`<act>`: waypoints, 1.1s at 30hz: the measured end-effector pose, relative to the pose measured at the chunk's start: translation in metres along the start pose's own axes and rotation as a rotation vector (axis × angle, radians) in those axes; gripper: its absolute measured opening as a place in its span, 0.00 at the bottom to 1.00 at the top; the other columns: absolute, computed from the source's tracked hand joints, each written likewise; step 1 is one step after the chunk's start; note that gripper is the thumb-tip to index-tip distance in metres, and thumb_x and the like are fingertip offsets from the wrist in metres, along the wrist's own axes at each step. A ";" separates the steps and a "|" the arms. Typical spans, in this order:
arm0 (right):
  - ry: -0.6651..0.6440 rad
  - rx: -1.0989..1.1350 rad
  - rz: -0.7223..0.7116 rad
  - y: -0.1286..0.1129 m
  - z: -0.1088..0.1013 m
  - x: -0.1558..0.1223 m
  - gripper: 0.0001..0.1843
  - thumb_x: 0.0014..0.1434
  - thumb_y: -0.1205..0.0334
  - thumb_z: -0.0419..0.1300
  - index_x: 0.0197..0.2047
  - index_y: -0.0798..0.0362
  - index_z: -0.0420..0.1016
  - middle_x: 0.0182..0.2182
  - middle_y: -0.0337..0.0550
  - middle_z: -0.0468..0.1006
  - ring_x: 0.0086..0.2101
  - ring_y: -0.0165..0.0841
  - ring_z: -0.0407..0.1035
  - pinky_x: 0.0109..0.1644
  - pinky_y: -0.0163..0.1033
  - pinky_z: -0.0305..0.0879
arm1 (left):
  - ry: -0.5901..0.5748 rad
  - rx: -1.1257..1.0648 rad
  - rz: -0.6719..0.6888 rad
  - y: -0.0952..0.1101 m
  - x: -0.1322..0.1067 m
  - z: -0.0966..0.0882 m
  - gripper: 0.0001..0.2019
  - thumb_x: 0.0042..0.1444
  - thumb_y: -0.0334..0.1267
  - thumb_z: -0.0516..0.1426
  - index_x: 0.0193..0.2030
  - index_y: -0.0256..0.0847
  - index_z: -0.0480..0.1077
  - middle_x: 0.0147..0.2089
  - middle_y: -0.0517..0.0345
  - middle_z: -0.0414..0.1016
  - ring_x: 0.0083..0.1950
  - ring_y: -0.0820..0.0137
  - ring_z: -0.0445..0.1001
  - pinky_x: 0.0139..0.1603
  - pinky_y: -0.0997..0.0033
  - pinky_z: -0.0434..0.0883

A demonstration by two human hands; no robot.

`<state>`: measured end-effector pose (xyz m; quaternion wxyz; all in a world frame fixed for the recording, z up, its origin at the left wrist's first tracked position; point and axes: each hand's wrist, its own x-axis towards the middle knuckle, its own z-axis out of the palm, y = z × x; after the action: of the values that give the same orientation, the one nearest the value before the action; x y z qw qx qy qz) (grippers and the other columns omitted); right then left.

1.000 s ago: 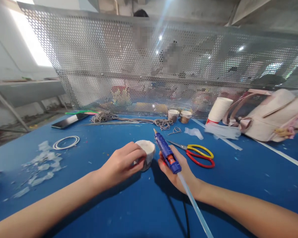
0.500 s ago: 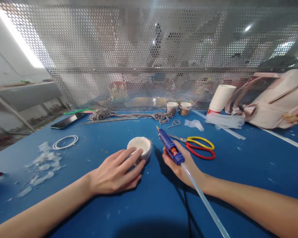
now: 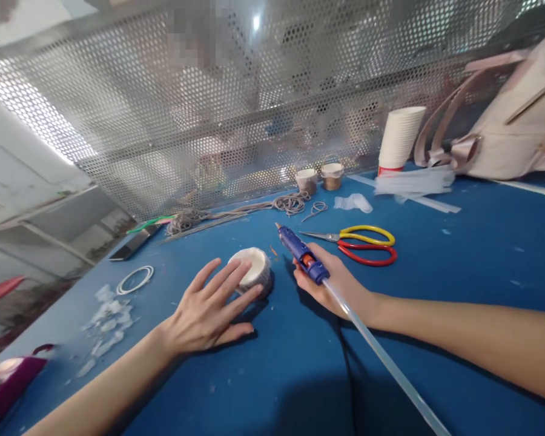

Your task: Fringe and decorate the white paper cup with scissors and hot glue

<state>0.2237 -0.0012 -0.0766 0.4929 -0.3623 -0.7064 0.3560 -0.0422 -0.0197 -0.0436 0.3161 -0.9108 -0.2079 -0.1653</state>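
Observation:
My left hand (image 3: 206,309) is open, fingers spread, its fingertips touching the near side of a small white cup (image 3: 252,272) standing upside down on the blue table (image 3: 458,260). My right hand (image 3: 331,287) is closed round a blue glue gun (image 3: 300,257), which lies low over the table with its nozzle pointing away, just right of the cup. A long clear glue stick (image 3: 381,357) sticks out of the gun's back toward me.
Scissors with yellow and red handles (image 3: 361,242) lie right of the gun. At the back: grey cord (image 3: 236,212), two small wrapped cups (image 3: 318,178), a stack of paper cups (image 3: 399,139), glue sticks (image 3: 413,181), a pink bag (image 3: 513,121), a perforated metal screen (image 3: 163,121). At left: phone (image 3: 134,243), white ring (image 3: 134,280), white scraps (image 3: 106,318).
My left hand let go of the cup and opened, now only touching it with its fingertips. The camera tilted and swung left. My right hand still holds the glue gun.

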 end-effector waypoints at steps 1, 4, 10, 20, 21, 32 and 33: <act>0.003 0.002 0.000 -0.001 0.000 0.000 0.07 0.53 0.66 0.57 0.35 0.50 0.61 0.29 0.36 0.70 0.27 0.30 0.63 0.33 0.35 0.62 | -0.010 -0.015 0.012 -0.002 0.000 0.001 0.23 0.64 0.52 0.49 0.58 0.42 0.69 0.59 0.40 0.72 0.63 0.52 0.68 0.65 0.45 0.59; -0.006 0.019 -0.018 -0.004 0.000 0.001 0.07 0.53 0.67 0.57 0.35 0.50 0.61 0.26 0.34 0.68 0.26 0.29 0.60 0.32 0.34 0.59 | -0.026 -0.052 0.055 -0.009 0.000 0.002 0.24 0.66 0.51 0.47 0.59 0.36 0.68 0.55 0.37 0.74 0.61 0.52 0.69 0.64 0.45 0.61; -0.029 0.051 -0.051 -0.009 -0.005 0.002 0.08 0.53 0.67 0.57 0.32 0.49 0.58 0.24 0.31 0.64 0.23 0.27 0.54 0.30 0.33 0.55 | -0.030 -0.087 0.082 -0.015 0.001 0.004 0.25 0.66 0.51 0.47 0.60 0.37 0.67 0.50 0.41 0.75 0.55 0.55 0.73 0.61 0.46 0.64; -0.055 0.053 -0.043 -0.010 -0.004 0.003 0.09 0.53 0.66 0.57 0.32 0.49 0.57 0.24 0.31 0.62 0.23 0.28 0.53 0.30 0.34 0.51 | -0.019 -0.072 0.022 -0.015 -0.007 0.011 0.21 0.65 0.52 0.48 0.58 0.50 0.70 0.51 0.46 0.71 0.52 0.57 0.73 0.60 0.45 0.65; -0.056 0.055 -0.042 -0.010 -0.004 0.003 0.09 0.53 0.65 0.57 0.32 0.49 0.57 0.24 0.31 0.62 0.23 0.28 0.53 0.30 0.34 0.51 | -0.022 -0.069 0.021 -0.014 -0.007 0.011 0.20 0.64 0.52 0.48 0.57 0.51 0.70 0.53 0.46 0.70 0.53 0.56 0.73 0.60 0.45 0.66; -0.062 0.055 -0.017 -0.010 -0.004 0.003 0.10 0.52 0.65 0.57 0.32 0.49 0.57 0.24 0.31 0.62 0.23 0.28 0.53 0.30 0.34 0.51 | 0.020 -0.033 0.123 -0.009 -0.011 -0.012 0.11 0.59 0.46 0.57 0.46 0.50 0.75 0.56 0.46 0.70 0.63 0.50 0.65 0.60 0.42 0.65; -0.062 0.056 -0.017 -0.010 -0.004 0.003 0.10 0.52 0.65 0.57 0.31 0.49 0.56 0.24 0.31 0.62 0.23 0.28 0.52 0.29 0.34 0.50 | 0.050 -0.026 0.150 -0.007 -0.011 -0.016 0.10 0.60 0.44 0.55 0.43 0.46 0.74 0.52 0.46 0.72 0.60 0.52 0.68 0.59 0.43 0.66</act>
<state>0.2249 -0.0026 -0.0652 0.4837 -0.3309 -0.7143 0.3826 -0.0577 -0.0282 -0.0324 0.3209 -0.9234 -0.1287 -0.1666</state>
